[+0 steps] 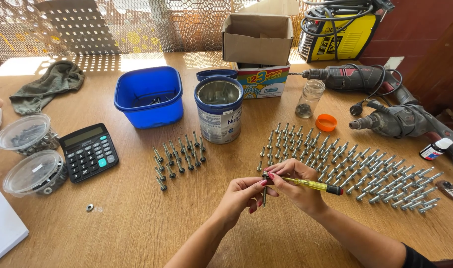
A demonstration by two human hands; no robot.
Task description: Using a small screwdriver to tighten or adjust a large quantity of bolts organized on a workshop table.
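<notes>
Nearest the camera, above the wooden worktop [137, 223], both hands meet. The left hand [239, 196] pinches a long grey screw [264, 193] that hangs point down, its head up between the fingertips. The right hand [298, 186] is clamped on a screwdriver [311, 185] with a clear yellow handle and a black end cap, lying almost level with its tip at the screw's head. Just beyond the hands, many like screws [365, 173] lie in rows to the right, and a smaller group [179, 156] to the left. Farther left sit a black calculator [89, 151] and two lidded clear tubs [30, 154]. Behind stand an open tin can [219, 109], a blue plastic tub [149, 97], a glass jar [310, 98], an orange lid [326, 122], a cardboard box [257, 37] and two electric drills [380, 99].
</notes>
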